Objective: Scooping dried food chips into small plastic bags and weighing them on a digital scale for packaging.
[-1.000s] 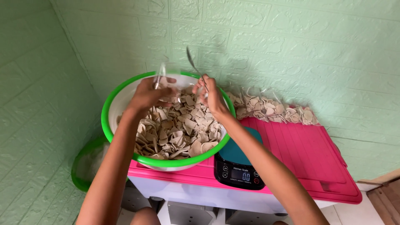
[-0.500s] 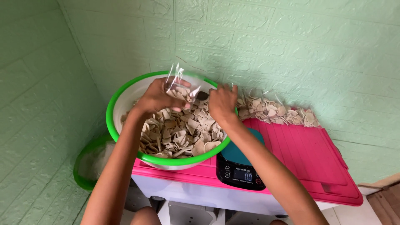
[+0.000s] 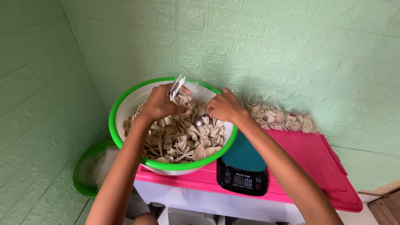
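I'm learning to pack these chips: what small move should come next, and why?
Probably lift the spoon into the clear bag. The right hand has it down among the chips in the bowl, beside the bag in the left hand.

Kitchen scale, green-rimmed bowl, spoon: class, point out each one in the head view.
kitchen scale (image 3: 244,159): head view, teal platform.
green-rimmed bowl (image 3: 125,107): head view, left inner wall.
spoon (image 3: 199,121): head view, metal bowl end.
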